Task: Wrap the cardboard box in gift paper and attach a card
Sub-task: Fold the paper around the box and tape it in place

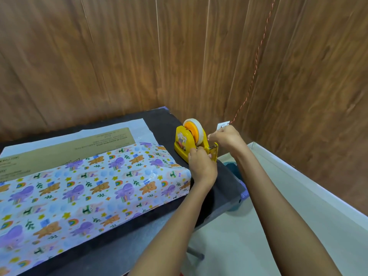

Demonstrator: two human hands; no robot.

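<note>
— Cardboard box (59,154)?
— Flat, half under glossy animal-print paper (89,186); lies on dark matte table (163,120), left of yellow plastic tape dispenser (182,140).
— Grips?
— Clasps dispenser's front with left hand (201,166); pinches small white card (223,125) with right hand (227,138).

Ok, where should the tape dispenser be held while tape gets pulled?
Low on the yellow body at the cutter end, coming from the near side, as the left hand grips the dispenser now. The roll stands upright on top and must turn, so a low grip leaves it free for the right hand, which holds a card.
</note>
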